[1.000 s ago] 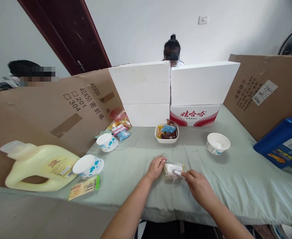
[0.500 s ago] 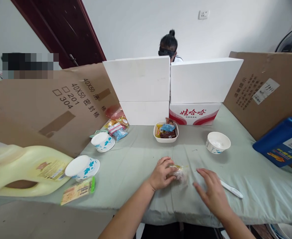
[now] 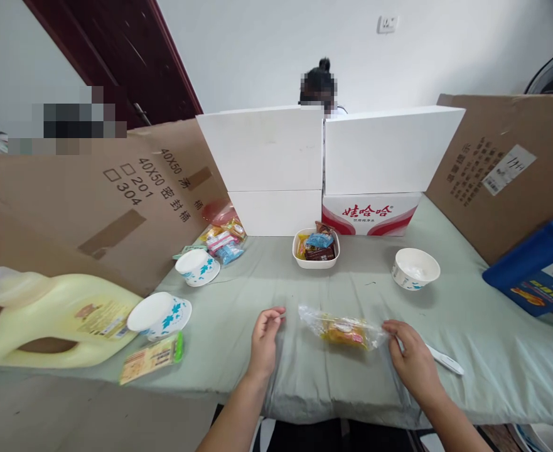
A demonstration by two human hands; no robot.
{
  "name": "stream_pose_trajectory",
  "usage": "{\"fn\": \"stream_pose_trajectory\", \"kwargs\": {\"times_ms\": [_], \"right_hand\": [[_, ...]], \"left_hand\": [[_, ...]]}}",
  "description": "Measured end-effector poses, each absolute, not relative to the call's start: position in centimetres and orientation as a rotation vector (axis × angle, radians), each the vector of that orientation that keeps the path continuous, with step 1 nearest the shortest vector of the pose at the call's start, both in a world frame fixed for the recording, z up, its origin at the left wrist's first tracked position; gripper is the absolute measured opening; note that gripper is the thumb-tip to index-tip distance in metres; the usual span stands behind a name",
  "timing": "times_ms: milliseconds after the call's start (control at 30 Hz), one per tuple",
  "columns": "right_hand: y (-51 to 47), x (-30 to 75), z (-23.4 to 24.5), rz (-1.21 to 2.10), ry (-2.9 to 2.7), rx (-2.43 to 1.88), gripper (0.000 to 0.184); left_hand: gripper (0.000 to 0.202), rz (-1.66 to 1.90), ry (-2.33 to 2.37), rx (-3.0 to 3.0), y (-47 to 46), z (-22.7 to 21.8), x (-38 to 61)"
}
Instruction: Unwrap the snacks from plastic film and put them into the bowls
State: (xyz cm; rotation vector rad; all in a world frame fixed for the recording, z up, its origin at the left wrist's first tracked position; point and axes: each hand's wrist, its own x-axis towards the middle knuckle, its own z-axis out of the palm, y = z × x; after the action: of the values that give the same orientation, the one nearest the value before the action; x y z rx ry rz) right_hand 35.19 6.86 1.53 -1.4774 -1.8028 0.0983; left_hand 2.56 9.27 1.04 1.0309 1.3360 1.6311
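In front of me lies a clear plastic bag (image 3: 342,328) with yellow-wrapped snacks inside. My right hand (image 3: 410,358) pinches the bag's right end between thumb and fingers. My left hand (image 3: 265,339) is off the bag's left end, a small gap away, its fingers loosely bent with nothing visible in them. Just right of my right hand lies a white, handle-like object (image 3: 447,361), its far end hidden by the hand. Beyond the bag stands a white square bowl (image 3: 316,264) holding several wrapped snacks.
Paper bowls stand at the right (image 3: 415,270) and left. A yellow detergent bottle (image 3: 59,320) and a flat packet (image 3: 151,358) lie left; a blue bottle (image 3: 540,270) leans right. White boxes (image 3: 276,150) and cardboard panels (image 3: 130,188) enclose the table. A person sits behind.
The bag now lies stretched out sideways, where it was bunched beside my left hand. My left hand has moved left off it; my right hand has closed on its right end.
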Motion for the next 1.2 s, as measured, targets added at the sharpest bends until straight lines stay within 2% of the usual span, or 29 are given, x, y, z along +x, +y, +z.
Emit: {"fn": "stream_pose_trajectory", "kwargs": {"times_ms": [100, 200, 267, 333, 433, 600, 767, 867, 967, 1100, 1200], "right_hand": [[6.1, 35.4, 2.4, 0.006, -1.722, -1.478, 0.025], [5.2, 33.9, 4.4, 0.022, -1.721, -1.341, 0.023], [4.6, 32.4, 5.8, 0.125, -1.870, -1.177, 0.022], [4.4, 31.1, 6.6, 0.239, -2.078, -1.053, 0.020], [4.8, 30.3, 6.4, 0.270, -2.238, -1.091, 0.021], [6.4, 31.8, 3.2, 0.083, -2.144, -1.298, 0.025], [7.6, 32.6, 0.6, -0.039, -2.137, -1.424, 0.045], [7.9, 32.8, 0.5, -0.042, -2.121, -1.473, 0.039], [7.6, 33.1, 1.7, 0.021, -2.119, -1.451, 0.027], [6.3, 33.2, 4.3, 0.131, -2.141, -1.334, 0.021], [4.7, 33.6, 6.1, 0.307, -2.264, -1.221, 0.021]], "left_hand": [[0.017, 1.849, 1.516, 0.918, 7.8, 0.7, 1.6], [0.008, 1.870, 1.486, 1.290, 5.9, 2.2, 2.7], [0.008, 1.684, 1.292, 1.717, 4.8, 3.8, 4.4], [0.012, 1.333, 1.032, 2.135, 4.1, 5.2, 6.4], [0.018, 0.914, 0.896, 2.453, 4.3, 6.1, 8.7], [0.029, 0.868, 1.235, 2.519, 6.1, 4.7, 9.0], [0.041, 0.703, 1.460, 2.479, 8.0, 3.2, 8.2], [0.040, 0.661, 1.625, 2.453, 8.9, 2.8, 7.8], [0.029, 0.742, 1.675, 2.456, 9.2, 2.9, 7.4], [0.021, 0.935, 1.528, 2.460, 8.4, 3.9, 6.6], [0.020, 0.915, 1.325, 2.422, 7.0, 5.4, 5.6]]}}
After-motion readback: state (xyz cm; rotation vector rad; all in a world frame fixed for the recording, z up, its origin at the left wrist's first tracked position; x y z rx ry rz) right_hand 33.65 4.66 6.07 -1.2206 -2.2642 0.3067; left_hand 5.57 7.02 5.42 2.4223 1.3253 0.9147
